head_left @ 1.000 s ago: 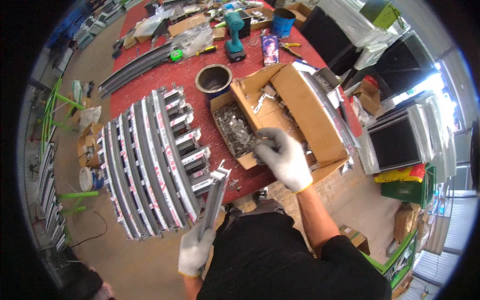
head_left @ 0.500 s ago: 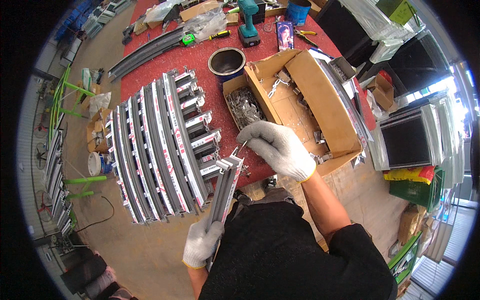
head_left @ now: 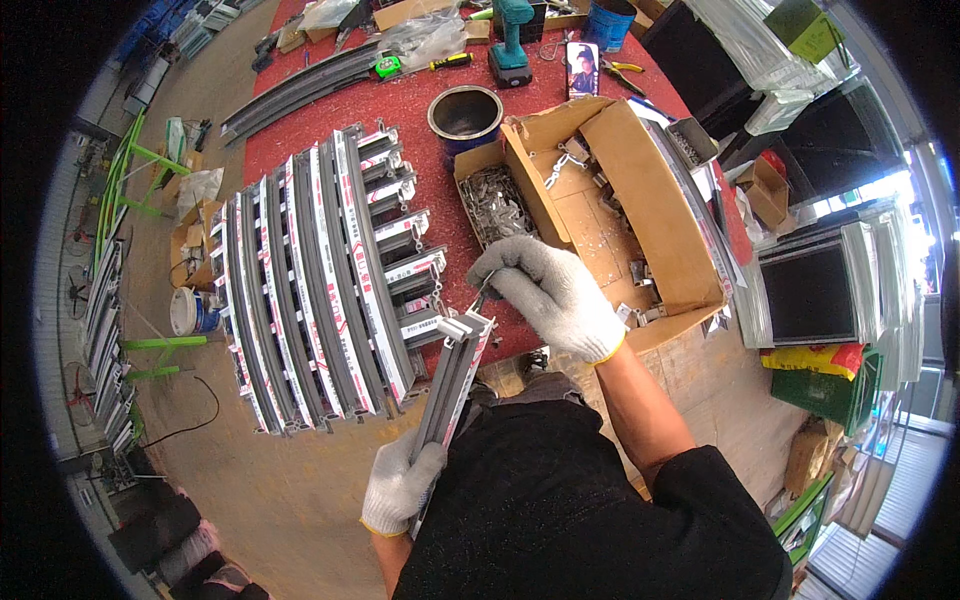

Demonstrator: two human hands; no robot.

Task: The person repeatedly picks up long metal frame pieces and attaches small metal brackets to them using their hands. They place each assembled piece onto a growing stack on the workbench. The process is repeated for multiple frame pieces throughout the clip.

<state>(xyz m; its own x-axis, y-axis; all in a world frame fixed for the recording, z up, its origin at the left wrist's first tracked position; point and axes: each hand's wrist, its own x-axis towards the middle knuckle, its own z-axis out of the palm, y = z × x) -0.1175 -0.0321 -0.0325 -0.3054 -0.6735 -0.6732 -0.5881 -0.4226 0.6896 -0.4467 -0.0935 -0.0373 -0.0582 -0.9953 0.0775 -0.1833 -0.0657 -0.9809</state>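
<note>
My left hand [head_left: 400, 482], in a white-grey work glove, is wrapped round the lower part of a grey metal profile [head_left: 452, 385]. The profile slants up from my lap, and its end lies near the table's front edge. Just above that end is my right hand [head_left: 548, 296], gloved too, with thumb and forefinger pinched on a small metal piece [head_left: 485, 288]. The piece's exact shape is too small to make out. Beyond the right hand stands a small carton of metal clips [head_left: 495, 205]. To the left lies a stack of crossed metal profiles [head_left: 330, 280] with white-and-red film.
A large open cardboard box [head_left: 650, 200] with metal fittings and a chain sits at the right. Behind are a dark round pot [head_left: 465, 113], a teal cordless drill [head_left: 511, 45], a phone [head_left: 582, 70], pliers [head_left: 625, 75], a screwdriver [head_left: 452, 61] and a green tape measure [head_left: 387, 66].
The view has shifted slightly. Both hands keep their grips, and my right fingers remain close above the profile's end.
</note>
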